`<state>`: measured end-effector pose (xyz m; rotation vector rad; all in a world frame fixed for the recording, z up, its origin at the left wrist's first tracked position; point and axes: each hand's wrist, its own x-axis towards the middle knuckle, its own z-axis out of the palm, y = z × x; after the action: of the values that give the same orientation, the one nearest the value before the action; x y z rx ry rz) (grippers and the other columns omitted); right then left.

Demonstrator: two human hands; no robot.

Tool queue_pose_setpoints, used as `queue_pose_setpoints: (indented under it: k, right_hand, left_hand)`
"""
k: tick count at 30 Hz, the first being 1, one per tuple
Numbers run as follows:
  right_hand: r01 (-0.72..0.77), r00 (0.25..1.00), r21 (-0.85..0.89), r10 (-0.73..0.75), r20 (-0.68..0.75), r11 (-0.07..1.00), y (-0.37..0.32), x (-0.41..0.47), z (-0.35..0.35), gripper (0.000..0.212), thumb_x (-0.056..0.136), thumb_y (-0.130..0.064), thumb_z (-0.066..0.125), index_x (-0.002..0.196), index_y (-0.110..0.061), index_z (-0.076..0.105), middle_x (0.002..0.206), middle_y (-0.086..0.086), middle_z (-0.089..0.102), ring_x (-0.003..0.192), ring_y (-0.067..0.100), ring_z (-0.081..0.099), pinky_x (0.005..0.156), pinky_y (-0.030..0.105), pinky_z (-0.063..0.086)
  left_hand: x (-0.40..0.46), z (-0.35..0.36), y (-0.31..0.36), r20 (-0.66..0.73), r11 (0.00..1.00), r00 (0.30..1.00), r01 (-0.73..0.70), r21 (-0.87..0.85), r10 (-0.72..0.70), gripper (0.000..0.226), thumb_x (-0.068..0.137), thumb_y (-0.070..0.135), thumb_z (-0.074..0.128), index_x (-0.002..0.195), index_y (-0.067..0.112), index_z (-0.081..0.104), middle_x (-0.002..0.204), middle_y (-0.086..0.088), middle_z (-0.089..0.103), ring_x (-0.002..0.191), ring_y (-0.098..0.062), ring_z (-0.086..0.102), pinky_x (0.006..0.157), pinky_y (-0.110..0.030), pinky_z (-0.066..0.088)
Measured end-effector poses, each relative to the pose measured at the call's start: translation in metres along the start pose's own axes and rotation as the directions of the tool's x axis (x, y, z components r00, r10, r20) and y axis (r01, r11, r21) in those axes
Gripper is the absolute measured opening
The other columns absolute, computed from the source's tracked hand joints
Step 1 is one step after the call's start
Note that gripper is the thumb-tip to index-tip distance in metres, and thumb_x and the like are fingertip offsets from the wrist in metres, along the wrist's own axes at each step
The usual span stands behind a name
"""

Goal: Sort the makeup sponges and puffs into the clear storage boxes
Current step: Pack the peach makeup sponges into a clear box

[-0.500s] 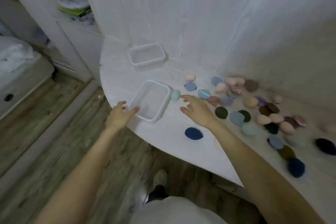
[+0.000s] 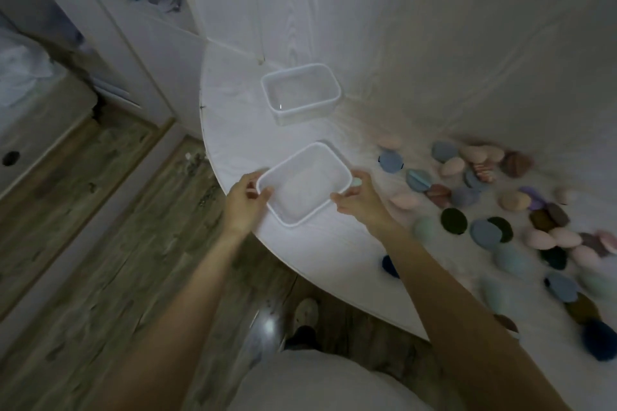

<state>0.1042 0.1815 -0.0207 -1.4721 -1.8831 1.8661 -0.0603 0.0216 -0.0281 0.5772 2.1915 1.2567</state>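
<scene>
Right now both hands sit at the near clear box (image 2: 304, 184), which rests close to the rounded front edge of the white surface (image 2: 233, 143); the left hand (image 2: 245, 198) holds its left wall, thumb hooked over the rim and fingers (image 2: 248, 178) curled round the outside; the right hand (image 2: 362, 198) grips the right-hand corner, fingers bent against the wall, and a pale green sponge (image 2: 356, 182) shows just behind them, though whether it is pinched or merely lying there I cannot tell. A second clear box (image 2: 301, 93) stands farther back by the wall, apart from the first; both look empty. The sponges and puffs (image 2: 484, 197) lie scattered to the right, unsorted, so the task seems barely begun. The main risk, as I judge it, is the edge: a light, empty box this near the rim could slide or tip off onto the wooden floor (image 2: 100, 243) if pulled toward the body; a sweep of the right forearm could also knock the dark blue puff (image 2: 389, 265) beside it off the surface.
</scene>
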Motion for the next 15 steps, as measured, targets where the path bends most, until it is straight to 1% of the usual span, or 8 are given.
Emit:
queue_pose_setpoints:
  k: [2, 4, 7, 8, 10, 12, 14, 15]
  right_hand:
    - [-0.009, 0.999, -0.07, 0.012, 0.043, 0.998, 0.005, -0.001, 0.001, 0.066, 0.083, -0.016, 0.07, 0.136, -0.016, 0.029, 0.079, 0.006, 0.049, 0.075, 0.018, 0.054, 0.088, 0.047, 0.052]
    - [-0.001, 0.999, -0.119, 0.006, 0.04, 0.993, 0.007, -0.005, 0.002, 0.069, 0.085, -0.022, 0.067, 0.14, -0.02, 0.025, 0.081, 0.005, 0.049, 0.074, 0.017, 0.057, 0.088, 0.045, 0.053]
    - [0.044, 0.999, -0.21, -0.045, 0.003, 0.977, 0.007, -0.009, 0.006, 0.073, 0.088, -0.029, 0.062, 0.146, -0.023, 0.018, 0.1, 0.005, 0.049, 0.096, 0.027, 0.059, 0.095, 0.045, 0.049]
    - [0.053, 0.999, -0.256, -0.054, 0.002, 0.965, 0.008, -0.009, 0.005, 0.075, 0.088, -0.031, 0.062, 0.147, -0.023, 0.016, 0.106, 0.006, 0.049, 0.104, 0.03, 0.058, 0.097, 0.046, 0.047]
    - [0.05, 0.998, -0.291, -0.056, -0.014, 0.955, 0.009, -0.014, 0.003, 0.079, 0.087, -0.032, 0.063, 0.148, -0.025, 0.012, 0.109, 0.009, 0.053, 0.106, 0.033, 0.057, 0.096, 0.048, 0.047]
    - [0.053, 0.996, -0.289, -0.071, -0.053, 0.956, 0.009, -0.022, -0.002, 0.082, 0.084, -0.034, 0.066, 0.146, -0.027, 0.013, 0.097, 0.006, 0.056, 0.098, 0.03, 0.06, 0.091, 0.047, 0.049]
    - [0.078, 0.991, -0.265, -0.103, -0.082, 0.961, 0.008, -0.033, -0.009, 0.074, 0.083, -0.035, 0.068, 0.142, -0.023, 0.024, 0.089, 0.0, 0.056, 0.09, 0.023, 0.06, 0.086, 0.041, 0.052]
    - [0.094, 0.989, -0.252, -0.118, -0.085, 0.963, 0.005, -0.04, -0.013, 0.067, 0.084, -0.036, 0.067, 0.138, -0.02, 0.031, 0.086, -0.001, 0.057, 0.085, 0.019, 0.059, 0.08, 0.033, 0.052]
  left_hand:
    - [0.004, -0.001, -0.003, -0.001, 0.999, 0.999, -0.044, -0.003, 0.044, 0.031, 0.089, 0.022, 0.062, 0.12, 0.018, 0.06, 0.113, 0.004, 0.063, 0.093, -0.016, 0.059, 0.082, -0.028, 0.048]
    - [0.006, -0.001, -0.005, 0.006, 0.998, 0.998, -0.061, -0.001, 0.061, 0.031, 0.089, 0.022, 0.062, 0.12, 0.021, 0.061, 0.114, 0.005, 0.063, 0.094, -0.015, 0.059, 0.087, -0.031, 0.049]
    - [0.005, 0.002, -0.005, -0.003, 0.999, 1.0, -0.021, 0.037, 0.021, 0.034, 0.09, 0.025, 0.061, 0.123, 0.026, 0.058, 0.124, -0.002, 0.059, 0.099, -0.017, 0.056, 0.092, -0.036, 0.048]
    - [0.001, 0.003, -0.004, -0.029, 0.993, 0.998, -0.044, 0.105, 0.047, 0.038, 0.09, 0.028, 0.06, 0.127, 0.025, 0.055, 0.13, -0.005, 0.054, 0.106, -0.02, 0.054, 0.096, -0.037, 0.045]
    - [-0.012, 0.006, 0.002, -0.049, 0.925, 0.971, -0.207, 0.318, 0.234, 0.054, 0.086, 0.044, 0.06, 0.134, 0.025, 0.048, 0.139, -0.007, 0.041, 0.123, -0.022, 0.04, 0.103, -0.035, 0.036]
    - [-0.029, 0.009, 0.01, 0.109, 0.79, 0.891, -0.443, 0.424, 0.441, 0.076, 0.074, 0.066, 0.059, 0.136, 0.025, 0.043, 0.14, -0.004, 0.038, 0.127, -0.019, 0.032, 0.102, -0.034, 0.029]
    - [-0.044, 0.015, 0.011, 0.337, 0.644, 0.807, -0.59, 0.487, 0.485, 0.09, 0.063, 0.078, 0.055, 0.136, 0.028, 0.041, 0.139, -0.002, 0.039, 0.127, -0.019, 0.032, 0.103, -0.036, 0.027]
    - [-0.049, 0.017, 0.008, 0.4, 0.589, 0.778, -0.628, 0.509, 0.483, 0.09, 0.062, 0.079, 0.054, 0.135, 0.029, 0.041, 0.139, -0.002, 0.04, 0.127, -0.02, 0.033, 0.103, -0.036, 0.028]
